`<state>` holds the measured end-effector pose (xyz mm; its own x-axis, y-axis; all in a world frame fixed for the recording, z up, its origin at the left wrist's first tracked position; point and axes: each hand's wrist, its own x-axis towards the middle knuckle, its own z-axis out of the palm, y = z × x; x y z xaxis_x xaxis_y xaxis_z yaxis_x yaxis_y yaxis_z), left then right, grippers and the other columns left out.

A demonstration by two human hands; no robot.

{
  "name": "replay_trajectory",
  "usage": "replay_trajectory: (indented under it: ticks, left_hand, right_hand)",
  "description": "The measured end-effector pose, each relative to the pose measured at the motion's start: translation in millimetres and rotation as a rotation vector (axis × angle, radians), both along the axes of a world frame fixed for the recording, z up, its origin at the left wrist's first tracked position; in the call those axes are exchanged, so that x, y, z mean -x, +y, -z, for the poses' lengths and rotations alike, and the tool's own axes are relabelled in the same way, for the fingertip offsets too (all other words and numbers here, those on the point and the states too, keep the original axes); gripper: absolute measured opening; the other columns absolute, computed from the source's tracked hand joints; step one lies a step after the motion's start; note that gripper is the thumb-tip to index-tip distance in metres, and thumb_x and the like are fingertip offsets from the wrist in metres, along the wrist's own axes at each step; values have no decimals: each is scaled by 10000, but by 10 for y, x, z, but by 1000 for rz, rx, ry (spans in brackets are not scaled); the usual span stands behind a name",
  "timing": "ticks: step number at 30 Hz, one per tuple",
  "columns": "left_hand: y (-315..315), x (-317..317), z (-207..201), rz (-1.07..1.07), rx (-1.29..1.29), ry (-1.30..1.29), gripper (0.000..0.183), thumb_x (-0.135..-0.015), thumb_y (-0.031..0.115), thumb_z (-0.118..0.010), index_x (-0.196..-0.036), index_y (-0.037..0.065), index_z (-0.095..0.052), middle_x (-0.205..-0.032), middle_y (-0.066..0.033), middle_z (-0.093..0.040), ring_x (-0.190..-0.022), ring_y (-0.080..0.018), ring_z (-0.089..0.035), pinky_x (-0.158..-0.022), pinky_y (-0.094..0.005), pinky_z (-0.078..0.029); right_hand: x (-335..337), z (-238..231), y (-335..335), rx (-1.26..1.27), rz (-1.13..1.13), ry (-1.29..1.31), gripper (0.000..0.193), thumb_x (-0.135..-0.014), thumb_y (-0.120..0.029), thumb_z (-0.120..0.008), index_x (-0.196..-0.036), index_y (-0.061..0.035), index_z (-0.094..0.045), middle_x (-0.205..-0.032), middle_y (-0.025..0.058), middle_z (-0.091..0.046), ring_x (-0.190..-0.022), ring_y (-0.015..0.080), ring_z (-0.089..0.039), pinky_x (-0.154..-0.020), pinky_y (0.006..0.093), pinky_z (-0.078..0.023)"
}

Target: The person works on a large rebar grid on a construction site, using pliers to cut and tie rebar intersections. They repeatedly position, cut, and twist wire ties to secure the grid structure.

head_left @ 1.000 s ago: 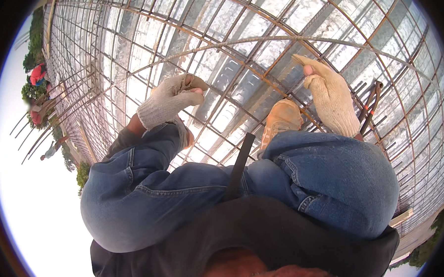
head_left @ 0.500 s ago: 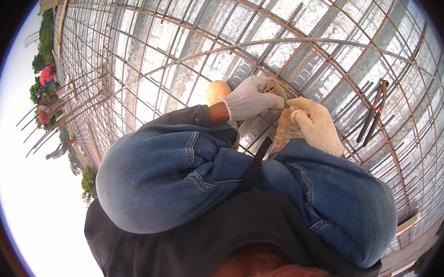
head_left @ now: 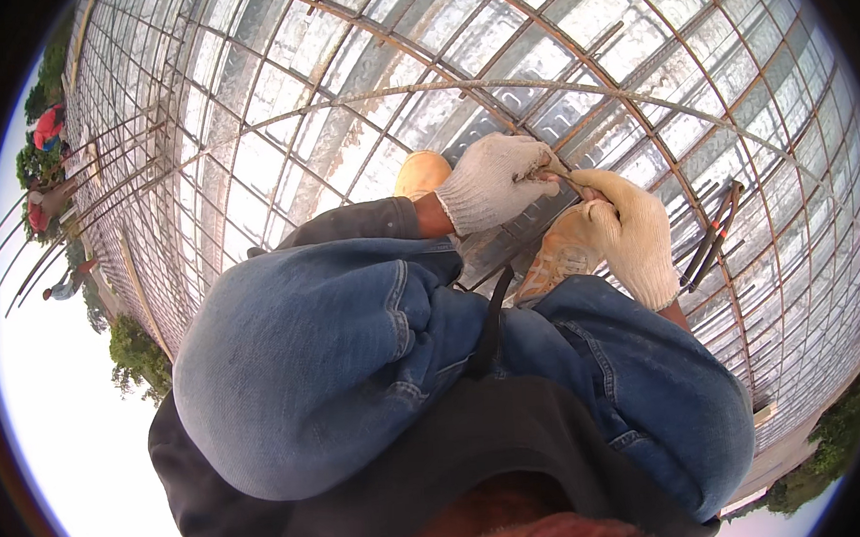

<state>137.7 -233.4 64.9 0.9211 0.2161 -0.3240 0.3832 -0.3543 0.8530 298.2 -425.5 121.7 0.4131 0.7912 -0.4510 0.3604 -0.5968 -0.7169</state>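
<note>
My left hand [head_left: 495,183], in a white knit glove dirty at the fingertips, is closed in a pinch above the steel bars. Close beside it, my right hand [head_left: 632,229], in a cream knit glove, is also pinched shut. The fingertips of both nearly meet over a bar crossing; what lies between them is too small to make out. Beneath them runs a grid of rusty reinforcing bars [head_left: 635,117]. A tan work boot [head_left: 564,253] is partly covered by my right hand, and the toe of another boot [head_left: 420,174] shows left of my left glove.
Pincers [head_left: 715,239] with black and orange handles lie on the mesh at right. A long curved bar [head_left: 537,83] crosses beyond my hands. Ribbed metal decking [head_left: 367,137] lies below the bars. Bar ends [head_left: 123,171] jut out at far left, near a person in red [head_left: 48,127].
The whole view has shifted a little. My right hand has turned, its fingers now reaching up to my left fingertips. My left hand stays pinched and is a little farther right.
</note>
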Motion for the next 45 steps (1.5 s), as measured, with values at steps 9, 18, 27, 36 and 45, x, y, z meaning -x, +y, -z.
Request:
replay_trajectory:
  ticks: [9, 18, 27, 36, 45]
  left_hand:
    - [546, 684, 282, -830, 625, 127, 318, -1063, 212, -819, -1296, 10, -741, -1118, -96, -817, -1015, -153, -785, -883, -307, -648]
    - [831, 645, 668, -1031, 1011, 212, 427, -1082, 220, -792, -1408, -27, -670, -1350, -183, -729, -1129, -281, -781, -961, -410, -675]
    - [916, 360, 758, -739, 695, 277, 275, -1051, 296, -704, -1024, 36, -790, -909, -22, -720, -777, -108, -632, -725, -294, -523]
    - [586, 469, 1351, -810, 532, 333, 370, -1002, 360, -687, -1097, 28, -818, -925, -121, -788, -880, -274, -741, -824, -433, -570]
    - [616, 222, 1138, -850, 342, 300, 401, -991, 387, -711, -1161, 43, -827, -1070, -196, -811, -1014, -292, -774, -895, -420, -591]
  right_hand:
    - [-619, 265, 1288, -73, -370, -593, 278, -1072, -280, -698, -1288, -130, -788, -1079, 129, -833, -962, 337, -815, -838, 461, -640]
    - [-328, 766, 1937, 97, -582, -479, 266, -1043, -275, -673, -1086, -55, -816, -1036, 199, -805, -1009, 401, -786, -916, 540, -613]
    - [-457, 847, 2065, 93, -531, -256, 325, -1006, -297, -673, -1094, -34, -843, -1020, 203, -816, -980, 395, -780, -911, 508, -602]
    - [-188, 752, 2042, 85, -467, -175, 244, -948, -251, -749, -1042, -68, -880, -978, 207, -827, -973, 413, -796, -909, 504, -602]
    - [-491, 501, 1941, 92, -517, -260, 264, -941, -256, -736, -1072, -68, -865, -1058, 205, -833, -1048, 409, -794, -954, 513, -604]
